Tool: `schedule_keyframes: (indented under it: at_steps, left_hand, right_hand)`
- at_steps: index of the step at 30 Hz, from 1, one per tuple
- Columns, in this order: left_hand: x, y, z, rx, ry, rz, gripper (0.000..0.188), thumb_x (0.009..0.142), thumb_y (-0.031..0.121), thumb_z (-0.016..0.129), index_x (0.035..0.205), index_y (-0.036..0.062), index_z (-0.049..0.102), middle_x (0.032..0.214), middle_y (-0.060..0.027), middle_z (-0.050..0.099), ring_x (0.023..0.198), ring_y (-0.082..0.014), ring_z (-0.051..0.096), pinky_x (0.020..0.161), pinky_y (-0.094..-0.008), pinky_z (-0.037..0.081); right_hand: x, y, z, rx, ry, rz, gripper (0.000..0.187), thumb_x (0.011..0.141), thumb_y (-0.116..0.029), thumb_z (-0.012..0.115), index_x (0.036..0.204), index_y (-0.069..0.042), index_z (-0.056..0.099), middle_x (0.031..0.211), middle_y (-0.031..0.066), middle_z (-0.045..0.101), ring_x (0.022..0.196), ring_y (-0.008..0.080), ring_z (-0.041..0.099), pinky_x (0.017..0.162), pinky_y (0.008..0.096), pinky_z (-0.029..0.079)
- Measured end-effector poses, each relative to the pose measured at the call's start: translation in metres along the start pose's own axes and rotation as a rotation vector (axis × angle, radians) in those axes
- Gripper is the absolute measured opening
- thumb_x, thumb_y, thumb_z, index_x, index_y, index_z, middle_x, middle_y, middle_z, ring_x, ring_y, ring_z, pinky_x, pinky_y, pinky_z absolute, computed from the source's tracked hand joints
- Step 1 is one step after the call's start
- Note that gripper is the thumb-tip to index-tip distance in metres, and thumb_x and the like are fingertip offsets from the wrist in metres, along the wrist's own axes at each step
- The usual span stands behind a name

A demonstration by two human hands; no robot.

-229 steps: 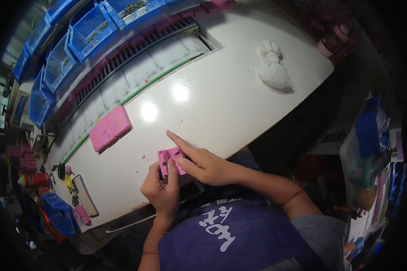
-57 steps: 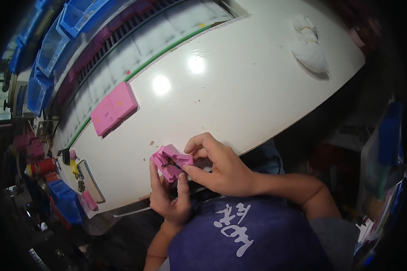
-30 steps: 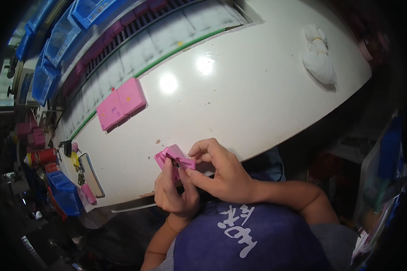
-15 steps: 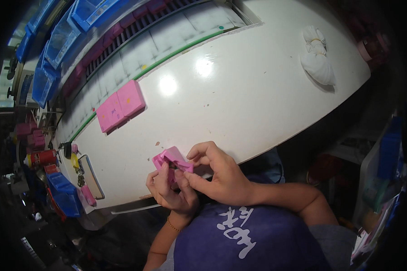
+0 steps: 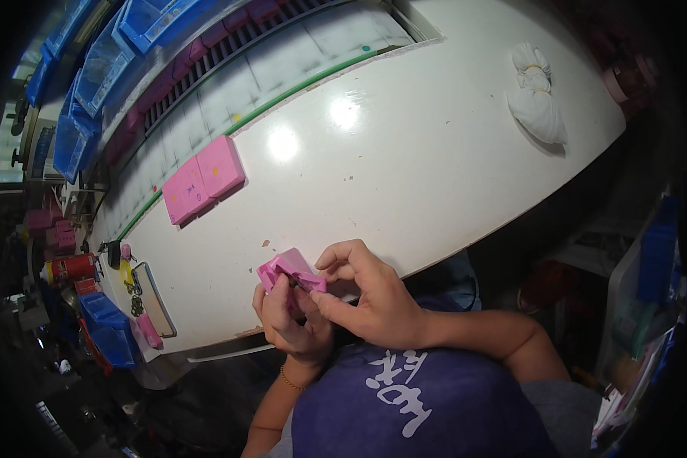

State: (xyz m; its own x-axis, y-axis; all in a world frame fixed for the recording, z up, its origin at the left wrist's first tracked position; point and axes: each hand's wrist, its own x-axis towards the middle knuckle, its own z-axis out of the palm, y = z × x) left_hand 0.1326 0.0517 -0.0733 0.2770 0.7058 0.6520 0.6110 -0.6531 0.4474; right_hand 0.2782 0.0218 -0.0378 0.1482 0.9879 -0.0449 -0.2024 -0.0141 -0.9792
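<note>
Fingers [image 5: 336, 308], L+R, grip pink pc [image 5: 291, 261].

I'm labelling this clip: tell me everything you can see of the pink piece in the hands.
The pink piece is angular, with raised walls around a darker hollow; it looks rubbery. It sits askew by the near edge of the table; whether they touch is unclear. The left hand holds it, fingertips at the hollow; the right hand grips its right corner. Fingers hide much.
</note>
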Motion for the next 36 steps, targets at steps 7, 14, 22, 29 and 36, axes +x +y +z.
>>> schedule_keyframes:
  at_steps: [7,14,22,29,36]
  left_hand:
    - [-0.005,-0.003,-0.001,-0.060,-0.008,-0.042,0.037,0.091,-0.003,0.061,0.126,-0.0042,0.049,0.109,-0.0205,0.064,0.096,-0.0408,0.064,0.082,-0.0461,0.054]
    - [-0.004,-0.003,0.000,-0.090,-0.007,-0.081,0.034,0.093,-0.001,0.059,0.125,-0.0054,0.048,0.108,-0.0234,0.064,0.099,-0.0389,0.064,0.077,-0.0401,0.056]
    - [-0.006,-0.003,0.001,-0.102,-0.005,-0.086,0.033,0.094,0.000,0.058,0.125,-0.0059,0.048,0.106,-0.0236,0.064,0.098,-0.0378,0.064,0.077,-0.0399,0.057]
    - [-0.002,0.011,-0.004,-0.198,-0.021,-0.238,0.047,0.094,0.000,0.055,0.137,-0.0107,0.039,0.116,-0.0289,0.059,0.098,-0.0365,0.064,0.078,-0.0385,0.056]
    - [0.026,0.017,-0.023,0.046,-0.243,-0.136,0.059,0.088,0.012,0.062,0.137,-0.0147,0.041,0.129,-0.0290,0.057,0.105,-0.0449,0.059,0.093,-0.0482,0.047]
  right_hand:
    - [0.001,-0.001,0.000,0.031,-0.008,0.013,0.034,0.087,-0.009,0.065,0.115,0.000,0.048,0.099,0.0148,0.060,0.094,0.0209,0.065,0.070,0.0313,0.053]
    - [0.001,0.000,0.000,0.056,-0.018,0.016,0.035,0.087,-0.007,0.065,0.115,0.001,0.047,0.103,0.0148,0.059,0.095,0.0204,0.064,0.072,0.0304,0.052]
    - [0.001,0.000,-0.001,0.030,-0.033,0.027,0.036,0.087,-0.008,0.066,0.116,0.001,0.046,0.106,0.0153,0.058,0.097,0.0210,0.065,0.072,0.0303,0.052]
    - [0.002,-0.003,-0.002,0.027,-0.031,0.016,0.040,0.087,-0.011,0.068,0.117,0.002,0.046,0.105,0.0159,0.058,0.099,0.0220,0.065,0.071,0.0310,0.057]
    - [0.014,-0.024,-0.015,-0.108,-0.143,0.076,0.052,0.086,-0.015,0.075,0.127,0.002,0.047,0.098,0.0136,0.068,0.095,0.0185,0.067,0.086,0.0319,0.053]
